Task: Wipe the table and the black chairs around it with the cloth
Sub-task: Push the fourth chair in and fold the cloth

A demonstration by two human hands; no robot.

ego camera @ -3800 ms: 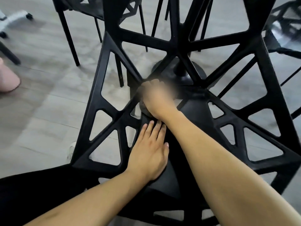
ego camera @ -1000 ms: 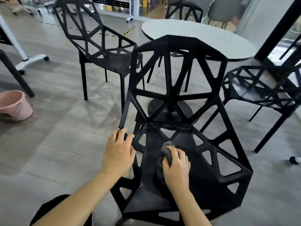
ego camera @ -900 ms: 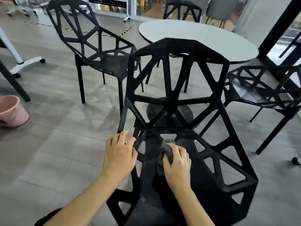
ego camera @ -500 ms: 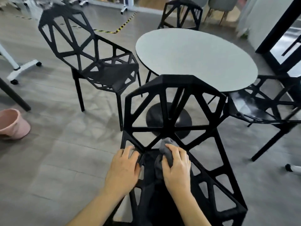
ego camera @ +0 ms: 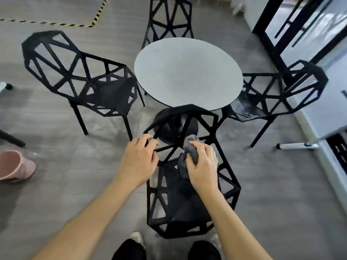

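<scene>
A black lattice chair (ego camera: 187, 209) stands right in front of me, its back towards the round grey table (ego camera: 187, 72). My right hand (ego camera: 203, 166) grips a bunched grey cloth (ego camera: 190, 149) against the lower part of the chair's backrest. My left hand (ego camera: 139, 160) holds the left bar of the backrest, fingers curled round it. Three more black chairs ring the table: one at the left (ego camera: 80, 77), one at the right (ego camera: 277, 94), one at the far side (ego camera: 169, 17).
A pink bucket (ego camera: 14, 165) sits on the grey floor at the left edge. A white wheeled leg (ego camera: 296, 146) lies at the right, beside a black-framed glass door (ego camera: 293, 34). Yellow-black tape (ego camera: 56, 24) marks the far floor. My shoes (ego camera: 137, 237) show below.
My view has risen from close over the seat to above the chair. Both hands moved up from the seat to the backrest's lower bars, the right still gripping the cloth.
</scene>
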